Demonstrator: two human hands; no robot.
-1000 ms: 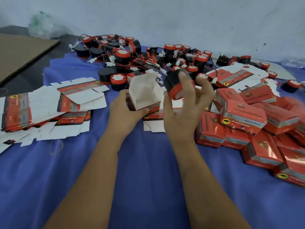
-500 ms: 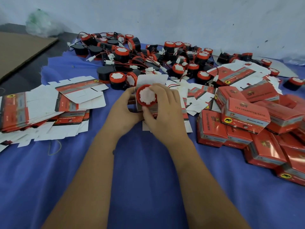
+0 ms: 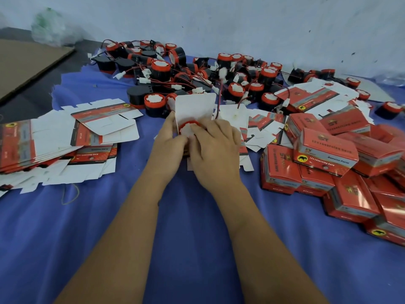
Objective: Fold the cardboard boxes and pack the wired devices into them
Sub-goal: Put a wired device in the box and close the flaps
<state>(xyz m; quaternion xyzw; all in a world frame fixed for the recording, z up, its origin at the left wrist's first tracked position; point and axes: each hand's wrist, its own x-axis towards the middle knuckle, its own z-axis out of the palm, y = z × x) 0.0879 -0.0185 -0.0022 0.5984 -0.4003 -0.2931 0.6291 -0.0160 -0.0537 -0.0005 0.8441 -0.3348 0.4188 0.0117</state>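
Observation:
My left hand (image 3: pixel 169 142) grips a folded cardboard box at the middle of the blue cloth; its white open flap (image 3: pixel 195 107) stands up behind my fingers. My right hand (image 3: pixel 215 150) presses a round red-rimmed wired device (image 3: pixel 187 128) into the box's mouth; most of the device is hidden by my fingers. A red wire (image 3: pixel 220 99) trails up from it. Many loose black-and-red wired devices (image 3: pixel 161 70) lie heaped at the back. Flat unfolded boxes (image 3: pixel 50 139) are stacked at the left. Closed red boxes (image 3: pixel 326 150) pile at the right.
A blue cloth (image 3: pixel 197 249) covers the work surface. A brown cardboard sheet (image 3: pixel 24 62) lies at the far left, with a crumpled plastic bag (image 3: pixel 51 29) behind it. A pale wall rises at the back. A rubber band (image 3: pixel 70 194) lies near the flat boxes.
My right hand brought the device from the air down to the box and pushed it in. The box's flap now stands upright behind my hands.

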